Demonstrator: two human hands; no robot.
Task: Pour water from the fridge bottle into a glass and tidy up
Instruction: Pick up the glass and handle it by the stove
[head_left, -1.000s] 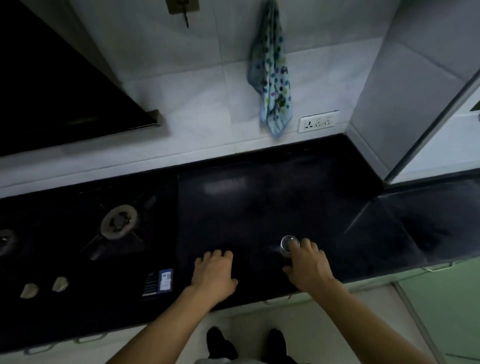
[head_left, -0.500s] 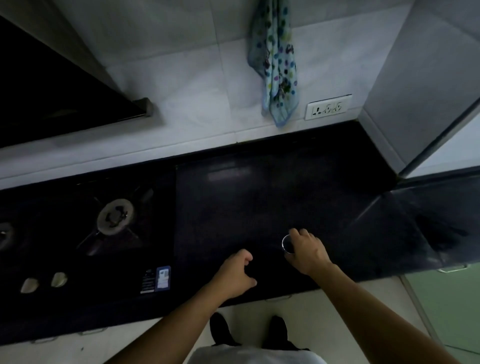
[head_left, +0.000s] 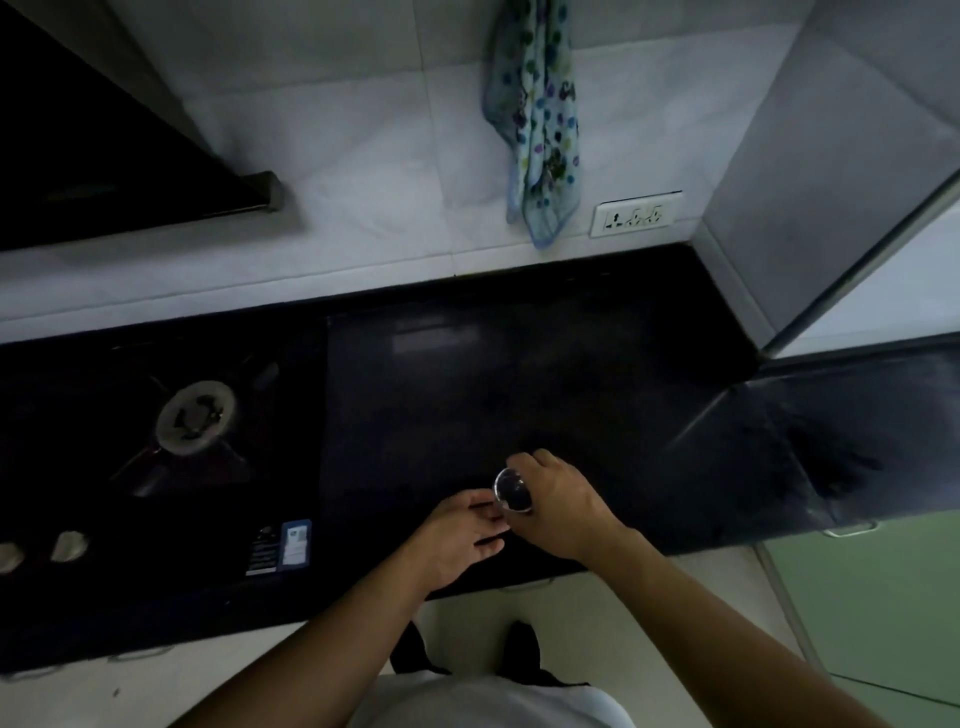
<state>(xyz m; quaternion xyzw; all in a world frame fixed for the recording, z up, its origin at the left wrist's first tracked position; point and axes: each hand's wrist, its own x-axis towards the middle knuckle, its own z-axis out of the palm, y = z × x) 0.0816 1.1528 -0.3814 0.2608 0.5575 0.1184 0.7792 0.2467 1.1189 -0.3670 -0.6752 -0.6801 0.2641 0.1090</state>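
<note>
Dim kitchen, seen from above. We take the gas burner (head_left: 195, 418) as our landmark. It sits on the dark hob set into the black countertop (head_left: 545, 374).

Glass (head_left: 513, 491): well to the right of the burner and a little nearer the counter's front edge. It is small and clear, with its round rim facing up at us. We cannot tell whether its base rests on the counter or is lifted.

Right hand (head_left: 563, 506): on the side of the glass away from the burner, its fingers curled round the glass and gripping it.

Left hand (head_left: 457, 535): between the burner and the glass, nearer the glass. Its fingers (head_left: 485, 512) lie loosely straight, reaching toward the glass's near side. We cannot tell whether they touch. The two hands are close together.

Also noted:
- A spotted cloth (head_left: 535, 119) hangs on the tiled wall, far behind and to the right of the burner.
- A white socket plate (head_left: 636, 214) is further right of the burner.
- A sticker (head_left: 295, 543) is on the hob, in front and to the right of the burner.
- Two pale knobs (head_left: 67, 545) are in front and to the left of the burner.
</note>
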